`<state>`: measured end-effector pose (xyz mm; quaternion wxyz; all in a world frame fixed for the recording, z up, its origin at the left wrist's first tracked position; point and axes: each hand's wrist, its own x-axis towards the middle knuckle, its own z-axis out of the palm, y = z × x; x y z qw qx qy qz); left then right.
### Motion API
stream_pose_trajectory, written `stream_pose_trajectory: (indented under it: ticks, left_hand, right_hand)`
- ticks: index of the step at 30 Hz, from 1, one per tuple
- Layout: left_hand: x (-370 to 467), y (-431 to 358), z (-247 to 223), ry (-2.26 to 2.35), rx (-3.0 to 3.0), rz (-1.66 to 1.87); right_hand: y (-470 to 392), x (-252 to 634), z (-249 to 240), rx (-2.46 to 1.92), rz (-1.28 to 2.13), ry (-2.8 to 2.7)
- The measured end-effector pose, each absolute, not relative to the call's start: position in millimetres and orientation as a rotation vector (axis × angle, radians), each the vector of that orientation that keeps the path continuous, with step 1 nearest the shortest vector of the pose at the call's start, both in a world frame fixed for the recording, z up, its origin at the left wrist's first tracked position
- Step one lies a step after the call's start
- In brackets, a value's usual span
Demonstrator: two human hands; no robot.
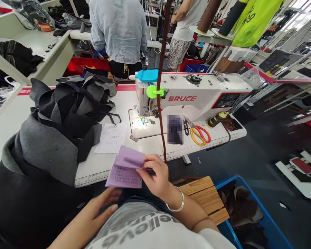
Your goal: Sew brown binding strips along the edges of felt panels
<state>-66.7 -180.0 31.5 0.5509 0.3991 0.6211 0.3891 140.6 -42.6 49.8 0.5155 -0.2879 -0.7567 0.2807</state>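
Purple sheets of paper (126,169) with handwriting on them are pinched at their right side between the thumb and fingers of my right hand (157,174). Just below their lower left corner is my left hand (102,205), its thumb and fingers apart and nothing held in it. A white note (111,138) lies flat on the table behind the purple sheets. Further back stands a white sewing machine (197,93), its lamp lighting the needle plate. A brown strip (161,103) hangs down in front of it.
Dark grey fabric pieces (49,138) are heaped on the left of the table (93,174). Scissors (200,135) and thread cones (217,119) lie at the right. A wooden stool (206,197) and a blue bin (259,211) stand lower right. Two people stand behind the machine.
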Motion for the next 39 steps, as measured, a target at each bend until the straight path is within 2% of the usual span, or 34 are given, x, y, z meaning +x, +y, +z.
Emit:
stream_pose_trajectory:
  ticks: [5,8,11,13,18,21,25,33,39]
  left_hand:
    - [-34,-134,26,1.388,0.577,1.109]
    - [-17,-113,30,1.234,0.391,1.223]
    - [-10,-102,33,1.116,0.332,1.244]
    - [-10,-99,34,1.124,0.325,1.256]
    - [-15,-95,40,1.151,0.338,1.280]
    - [-22,-92,42,1.179,0.361,1.287]
    - [-35,-87,40,1.244,0.367,1.354]
    - [-45,-57,50,1.396,0.676,1.286]
    - [-43,-38,47,1.733,1.321,1.090]
  right_hand:
    - [-55,158,46,-0.551,0.692,-1.970]
    - [-36,188,47,-0.510,0.531,-1.996]
    - [1,227,46,-0.824,0.181,-1.900]
    - [29,248,41,-1.072,0.067,-1.928]
    - [70,264,26,-1.442,0.064,-2.227]
    - [67,256,20,-1.581,-0.028,-2.093]
    - [50,240,11,-1.547,-0.030,-1.902]
    - [45,214,2,-1.706,-0.003,-1.831]
    - [49,209,-2,-1.726,-0.013,-1.754]
